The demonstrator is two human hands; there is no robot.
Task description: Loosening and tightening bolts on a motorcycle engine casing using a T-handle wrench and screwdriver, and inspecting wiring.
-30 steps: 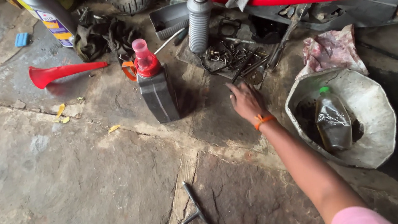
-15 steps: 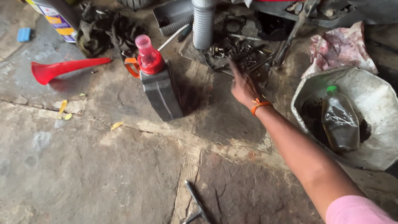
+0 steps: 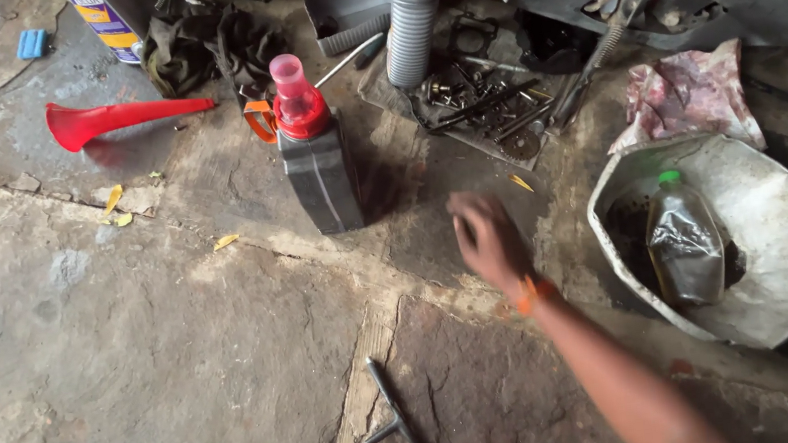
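The dark oil bottle (image 3: 319, 166) with the red spout cap stands upright on the stone floor (image 3: 78, 340), left of the right hand (image 3: 488, 238), which hovers blurred, fingers loosely curled, grasping nothing. It looks rigid, probably heavy and oily; I would grip its flat sides. Left hand is not visible; the red funnel (image 3: 116, 116) lies further left.

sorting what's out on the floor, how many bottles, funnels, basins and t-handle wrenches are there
Bottles: 3 (dark oil bottle with red cap, grey ribbed bottle, green-capped bottle lying in the basin)
Funnels: 1 (red funnel)
Basins: 1 (dented metal basin)
T-handle wrenches: 1
Total: 6
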